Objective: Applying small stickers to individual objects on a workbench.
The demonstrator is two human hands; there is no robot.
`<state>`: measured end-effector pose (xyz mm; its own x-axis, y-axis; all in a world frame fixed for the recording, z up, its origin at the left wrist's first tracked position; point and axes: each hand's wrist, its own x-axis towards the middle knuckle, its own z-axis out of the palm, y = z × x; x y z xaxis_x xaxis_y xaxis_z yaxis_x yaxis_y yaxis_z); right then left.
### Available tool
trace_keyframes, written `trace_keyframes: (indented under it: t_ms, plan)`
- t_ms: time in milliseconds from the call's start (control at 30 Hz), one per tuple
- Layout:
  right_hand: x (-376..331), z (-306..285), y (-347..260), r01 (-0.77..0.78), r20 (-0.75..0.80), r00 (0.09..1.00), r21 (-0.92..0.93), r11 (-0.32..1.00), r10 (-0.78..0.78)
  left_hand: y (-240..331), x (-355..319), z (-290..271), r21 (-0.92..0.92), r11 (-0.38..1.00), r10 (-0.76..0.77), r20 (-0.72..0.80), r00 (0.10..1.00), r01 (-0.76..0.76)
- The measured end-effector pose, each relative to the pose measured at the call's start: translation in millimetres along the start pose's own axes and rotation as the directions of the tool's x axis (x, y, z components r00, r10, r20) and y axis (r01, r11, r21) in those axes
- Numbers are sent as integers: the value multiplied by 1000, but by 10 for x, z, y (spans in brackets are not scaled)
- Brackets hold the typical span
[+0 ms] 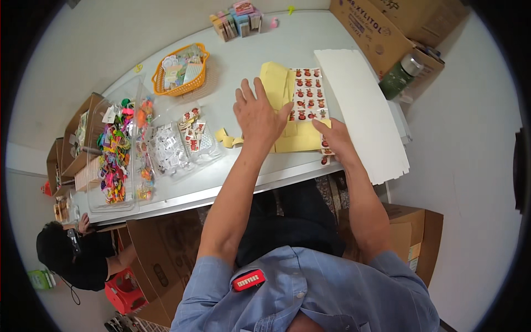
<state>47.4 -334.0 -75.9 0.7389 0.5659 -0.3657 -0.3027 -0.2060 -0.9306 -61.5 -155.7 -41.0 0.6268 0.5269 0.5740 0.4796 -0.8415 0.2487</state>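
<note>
In front of me lies a white sheet printed with rows of small red cartoon figures [308, 94]. Yellow paper [301, 138] covers its lower part, and more creased yellow paper [272, 77] lies along its left side. My left hand [258, 113] is open over the yellow paper, fingers spread and the thumb by the sheet's left edge. At the lower right corner, my right hand [337, 138] is closed on the printed sheet, thumb on top; its other fingers are mostly hidden. A torn yellow scrap [228, 138] lies left of my left wrist.
Left of my hands are an orange basket [202, 77] of packets, clear trays with cut pieces [192, 130] and white pieces [167, 148], and a bin of colourful trinkets [115, 160]. White sheets [359, 105], a green bottle [399, 76] and cartons [368, 30] stand right. Another person [74, 254] works far left.
</note>
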Motion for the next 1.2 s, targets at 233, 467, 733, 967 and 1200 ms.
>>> trace_keyframes:
  t_ms: [233, 467, 733, 967, 1200]
  plan:
    - [114, -47, 144, 51, 25, 998, -65, 997, -49, 223, 267, 332, 97, 966, -251, 556, 792, 238]
    - [147, -99, 166, 70, 39, 997, -70, 995, -67, 299, 423, 329, 241, 962, -258, 660, 705, 127]
    - [190, -71, 247, 155, -13, 988, -11, 988, -155, 177, 363, 403, 147, 981, -188, 539, 821, 128]
    - [96, -40, 114, 103, 51, 994, -57, 993, -100, -846, 369, 450, -450, 772, -244, 442, 863, 449]
    - [15, -80, 25, 64, 10, 998, -92, 994, -63, -646, 507, 169, -474, 388, -521, 595, 613, 790]
